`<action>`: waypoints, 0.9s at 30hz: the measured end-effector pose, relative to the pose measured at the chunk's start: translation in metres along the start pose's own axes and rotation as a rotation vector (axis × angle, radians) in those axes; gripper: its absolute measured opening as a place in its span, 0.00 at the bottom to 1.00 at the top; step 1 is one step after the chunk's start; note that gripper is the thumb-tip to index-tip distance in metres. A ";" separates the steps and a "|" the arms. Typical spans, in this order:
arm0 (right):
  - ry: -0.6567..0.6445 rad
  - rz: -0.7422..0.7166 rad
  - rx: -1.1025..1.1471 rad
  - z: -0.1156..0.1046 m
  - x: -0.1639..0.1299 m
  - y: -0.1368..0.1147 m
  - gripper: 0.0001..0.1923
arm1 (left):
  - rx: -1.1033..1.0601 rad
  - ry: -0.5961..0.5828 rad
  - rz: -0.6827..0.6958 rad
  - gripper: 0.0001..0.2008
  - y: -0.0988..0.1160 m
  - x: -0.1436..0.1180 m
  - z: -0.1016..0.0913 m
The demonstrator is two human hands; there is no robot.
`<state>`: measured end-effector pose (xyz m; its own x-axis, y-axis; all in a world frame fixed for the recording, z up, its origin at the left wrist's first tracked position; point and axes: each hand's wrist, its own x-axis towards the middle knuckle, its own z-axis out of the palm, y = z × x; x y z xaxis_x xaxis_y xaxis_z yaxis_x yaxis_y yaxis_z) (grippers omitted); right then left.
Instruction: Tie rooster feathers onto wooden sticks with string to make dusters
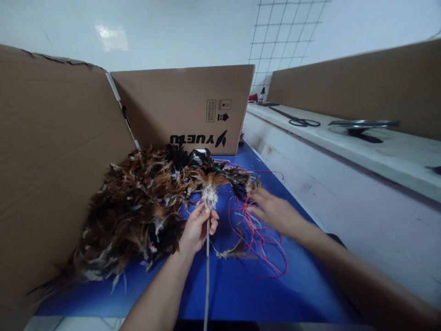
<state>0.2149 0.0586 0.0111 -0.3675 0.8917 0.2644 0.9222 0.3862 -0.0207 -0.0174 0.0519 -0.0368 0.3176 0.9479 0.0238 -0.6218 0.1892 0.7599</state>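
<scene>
My left hand (200, 226) is closed around a thin pale rod (207, 271), just below a tuft of feathers (209, 194) at its top, white at the base and brown above. The rod runs down toward the near table edge. Off to the right, my right hand (272, 209) reaches over tangled pink strings (257, 234), slightly blurred, its thumb and fingers apart. Its fingertips are close to a small feather bunch (253, 185); whether they touch it is hard to see. A loose brown feather (234, 252) lies on the blue table between the hands.
A large pile of brown and black feathers (138, 207) covers the table's left side. Cardboard panels (182, 101) stand behind and at left. Along the right, a white ledge (310, 138) bears black scissors (303, 122) and a dark round-topped stand (363, 124).
</scene>
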 end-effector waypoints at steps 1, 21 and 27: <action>-0.005 -0.071 0.017 0.007 -0.011 -0.017 0.19 | -0.001 -0.003 0.001 0.10 0.000 0.000 0.000; 0.031 -0.231 -0.071 0.024 -0.068 -0.018 0.21 | -0.037 -0.056 0.031 0.10 0.002 -0.005 0.004; -0.082 -0.129 0.540 0.027 -0.043 -0.075 0.23 | -0.095 -0.062 0.013 0.09 0.002 -0.006 0.003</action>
<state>0.1585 -0.0023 -0.0247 -0.5016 0.8361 0.2221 0.6842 0.5405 -0.4896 -0.0181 0.0460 -0.0338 0.3514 0.9332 0.0757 -0.6900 0.2035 0.6946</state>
